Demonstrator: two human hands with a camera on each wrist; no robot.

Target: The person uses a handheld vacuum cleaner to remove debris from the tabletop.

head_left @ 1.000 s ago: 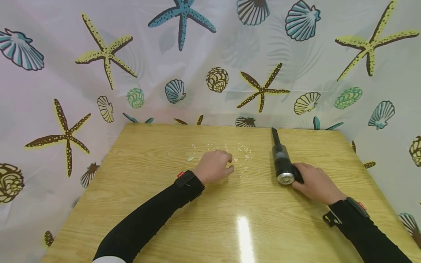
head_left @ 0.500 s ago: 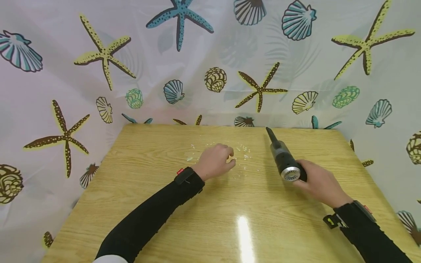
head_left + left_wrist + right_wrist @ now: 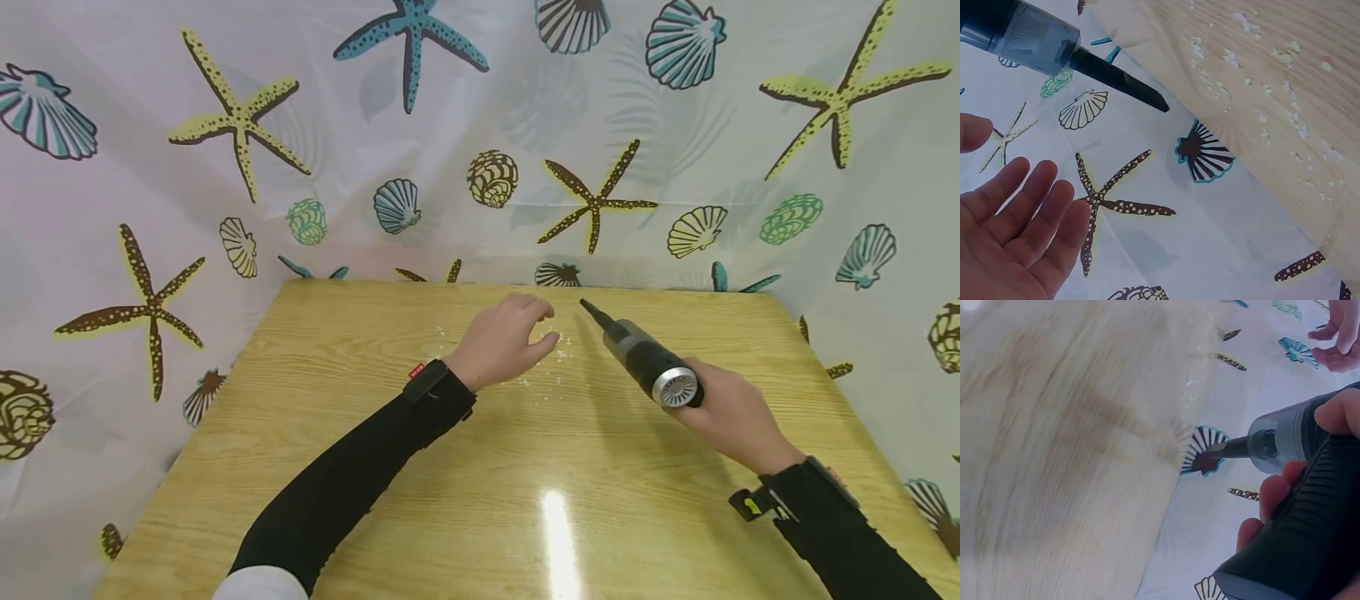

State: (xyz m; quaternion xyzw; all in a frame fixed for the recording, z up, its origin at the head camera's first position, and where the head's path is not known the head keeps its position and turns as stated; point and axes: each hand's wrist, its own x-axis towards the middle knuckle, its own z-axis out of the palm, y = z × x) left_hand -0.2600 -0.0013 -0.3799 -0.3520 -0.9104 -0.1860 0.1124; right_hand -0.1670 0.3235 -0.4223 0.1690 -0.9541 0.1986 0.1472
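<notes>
My right hand (image 3: 701,404) grips the handle of a small black handheld vacuum (image 3: 647,363), lifted off the wooden table (image 3: 337,433) with its thin nozzle aimed left and away. The nozzle tip hangs near white crumbs (image 3: 558,350) scattered at the table's far middle. My left hand (image 3: 542,327) hovers over the crumbs with relaxed fingers and holds nothing. The left wrist view shows the open palm (image 3: 1016,225), the nozzle (image 3: 1116,78) and crumbs (image 3: 1260,75). In the right wrist view my fingers (image 3: 1335,412) wrap the vacuum body (image 3: 1310,506).
A curtain (image 3: 450,125) printed with starfish and shells hangs close behind and beside the table. The far table edge (image 3: 525,286) lies just beyond the crumbs. A light glare (image 3: 558,533) sits on the near tabletop.
My right hand lifted the vacuum off the table and swung its nozzle left toward the crumbs. My left hand rose from the table, moved farther away and uncurled.
</notes>
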